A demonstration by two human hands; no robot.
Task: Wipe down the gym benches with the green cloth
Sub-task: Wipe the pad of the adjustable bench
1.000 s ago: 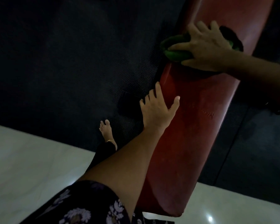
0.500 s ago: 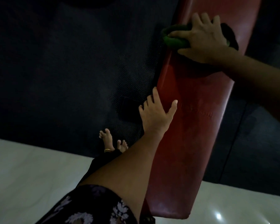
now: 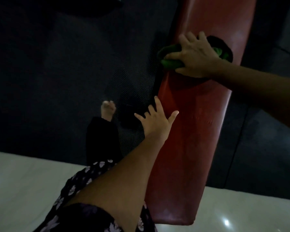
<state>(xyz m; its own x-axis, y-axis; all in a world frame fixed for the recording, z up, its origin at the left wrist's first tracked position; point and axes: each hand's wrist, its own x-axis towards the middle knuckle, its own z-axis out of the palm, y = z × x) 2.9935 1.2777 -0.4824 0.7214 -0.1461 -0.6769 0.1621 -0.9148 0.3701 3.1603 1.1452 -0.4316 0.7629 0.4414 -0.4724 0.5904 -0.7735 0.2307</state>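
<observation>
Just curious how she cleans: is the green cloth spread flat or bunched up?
Bunched up: the green cloth bulges in thick folds under the right hand on the red bench.

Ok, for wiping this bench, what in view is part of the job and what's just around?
Job: green cloth, red bench pad, right hand pressing the cloth, left hand resting on the pad's edge.
Around: black rubber mat, pale tiled floor.
</observation>
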